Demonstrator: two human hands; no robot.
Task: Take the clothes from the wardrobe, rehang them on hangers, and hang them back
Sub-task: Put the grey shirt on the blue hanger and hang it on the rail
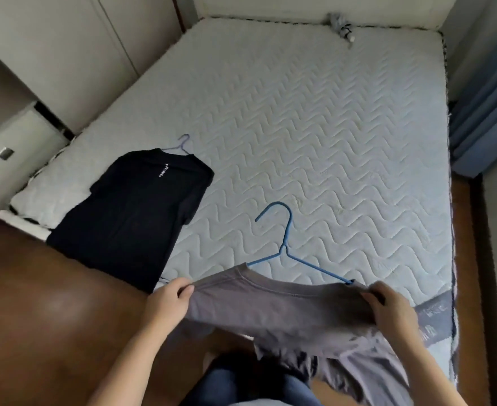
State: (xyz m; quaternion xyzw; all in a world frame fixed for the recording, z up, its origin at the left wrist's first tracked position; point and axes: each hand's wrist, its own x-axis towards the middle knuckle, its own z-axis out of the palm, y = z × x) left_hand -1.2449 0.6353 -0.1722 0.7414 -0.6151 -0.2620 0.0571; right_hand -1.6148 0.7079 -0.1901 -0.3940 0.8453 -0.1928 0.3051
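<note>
A grey T-shirt (273,306) hangs between my hands over the near edge of the bed. My left hand (169,300) grips its left shoulder. My right hand (388,306) grips its right shoulder, close to the end of a blue hanger (288,247). The hanger's left arm runs into the shirt's neck opening, its right arm lies outside the cloth, and its hook points away from me. A black T-shirt (135,218) lies flat on the bed's left side, on a pale blue hanger (182,145) whose hook sticks out of the collar.
The bare quilted mattress (314,112) fills most of the view. A small bundle of grey cloth (341,26) sits at its far edge. Pale wardrobe doors (74,54) stand to the left, blue curtains (487,92) to the right. Dark wooden floor (36,303) lies below left.
</note>
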